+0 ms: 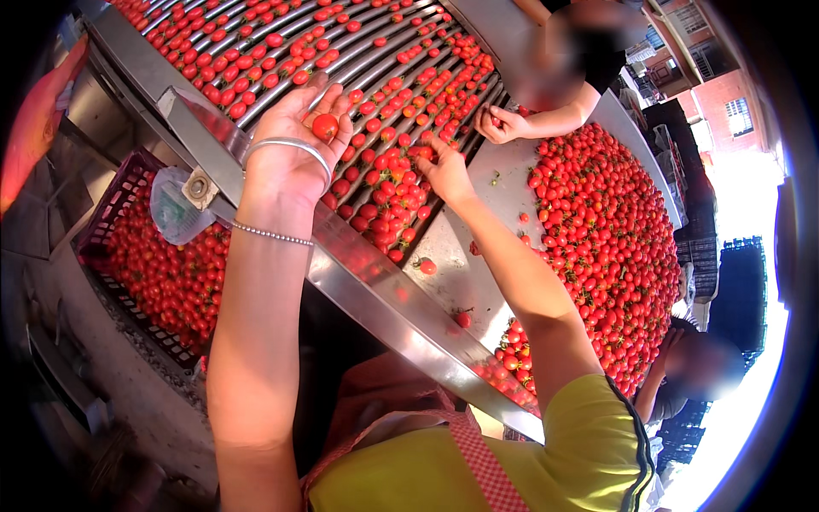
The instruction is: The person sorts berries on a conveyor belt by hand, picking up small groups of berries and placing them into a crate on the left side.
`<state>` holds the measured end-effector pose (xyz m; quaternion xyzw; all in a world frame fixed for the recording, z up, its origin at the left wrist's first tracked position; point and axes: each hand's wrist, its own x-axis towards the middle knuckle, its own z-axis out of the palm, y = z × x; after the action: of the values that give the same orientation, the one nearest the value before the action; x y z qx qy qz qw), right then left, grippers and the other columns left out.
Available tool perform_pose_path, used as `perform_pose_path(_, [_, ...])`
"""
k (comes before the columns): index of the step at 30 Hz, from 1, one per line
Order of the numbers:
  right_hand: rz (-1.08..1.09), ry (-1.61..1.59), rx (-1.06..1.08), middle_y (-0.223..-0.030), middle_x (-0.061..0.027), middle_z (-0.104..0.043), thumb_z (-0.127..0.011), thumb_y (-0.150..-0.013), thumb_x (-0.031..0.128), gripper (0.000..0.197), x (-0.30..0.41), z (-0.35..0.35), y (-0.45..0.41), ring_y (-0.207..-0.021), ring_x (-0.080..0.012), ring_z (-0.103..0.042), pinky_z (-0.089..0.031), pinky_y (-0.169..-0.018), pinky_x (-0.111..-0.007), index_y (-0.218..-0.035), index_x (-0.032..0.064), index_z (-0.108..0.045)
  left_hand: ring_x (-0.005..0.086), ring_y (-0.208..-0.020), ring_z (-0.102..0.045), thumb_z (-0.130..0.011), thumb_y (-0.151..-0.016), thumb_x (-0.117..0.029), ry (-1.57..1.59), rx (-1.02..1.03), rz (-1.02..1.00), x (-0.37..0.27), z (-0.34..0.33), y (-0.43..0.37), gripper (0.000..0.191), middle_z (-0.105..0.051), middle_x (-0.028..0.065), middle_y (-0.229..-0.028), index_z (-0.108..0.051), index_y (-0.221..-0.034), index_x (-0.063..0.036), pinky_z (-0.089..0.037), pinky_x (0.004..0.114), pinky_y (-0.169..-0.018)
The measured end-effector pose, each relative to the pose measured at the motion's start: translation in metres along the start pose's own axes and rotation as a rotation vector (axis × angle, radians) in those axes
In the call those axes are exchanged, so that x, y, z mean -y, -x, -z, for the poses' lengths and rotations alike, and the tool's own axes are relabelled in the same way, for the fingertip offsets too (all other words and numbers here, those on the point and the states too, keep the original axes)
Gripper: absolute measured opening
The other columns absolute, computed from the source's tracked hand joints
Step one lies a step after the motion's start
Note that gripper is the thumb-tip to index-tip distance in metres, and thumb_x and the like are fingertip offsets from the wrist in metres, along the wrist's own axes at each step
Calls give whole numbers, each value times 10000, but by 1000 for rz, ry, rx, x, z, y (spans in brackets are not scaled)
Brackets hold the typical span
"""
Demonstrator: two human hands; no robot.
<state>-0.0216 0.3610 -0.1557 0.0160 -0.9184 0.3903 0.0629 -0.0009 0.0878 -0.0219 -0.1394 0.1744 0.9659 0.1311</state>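
My left hand (297,137) is turned palm up over the metal rollers (349,67), with a small red tomato (325,127) resting in its curled fingers. My right hand (448,169) reaches down to the rollers, its thumb and fingertips around another tomato (422,152). Beneath and beside it lies a cluster of cherry tomatoes (393,198), some with green stems. More red tomatoes are spread in rows between the rollers towards the top left.
A steel rail (384,320) runs between my body and the rollers. At the right, tomatoes (608,256) are heaped on a metal surface (448,269). A filled plastic crate (118,192) stands at the left. Across the rollers, a co-worker's hand (502,123) reaches in; another person (672,365) is at the lower right.
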Motion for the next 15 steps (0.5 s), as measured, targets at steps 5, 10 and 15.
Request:
perform_pose_path(5, [102, -568, 159, -992, -50, -602, -581, -868, 59, 394, 134, 22, -5, -935, -102, -589, -471, -804, -228, -1236, -20, -463, 263, -976, -527, -542, -875, -136, -16, -45, 59, -3, 5, 5, 273, -508, 165, -1114, -512, -1107, 5, -471, 373, -830])
perform_pose_path(10, [371, -582, 335, -1080, -72, -586, -605, -841, 20, 448, 205, 18, -6, -1003, -117, -568, -465, -868, -254, -1265, 24, -460, 239, -871, -547, -472, -926, -245, -44, -55, 89, 1, 5, 2, 270, -532, 135, -1071, -480, -1104, -41, -467, 406, -823])
perform_pose_path(15, [398, -440, 151, -1056, -50, -613, -637, -823, 72, 356, 179, 13, -20, -967, -114, -569, -460, -849, -248, -1165, 13, -560, 242, -776, -575, -474, -921, -238, 202, 54, 76, -5, 2, 5, 237, -569, 167, -944, -563, -990, -30, -519, 352, -658])
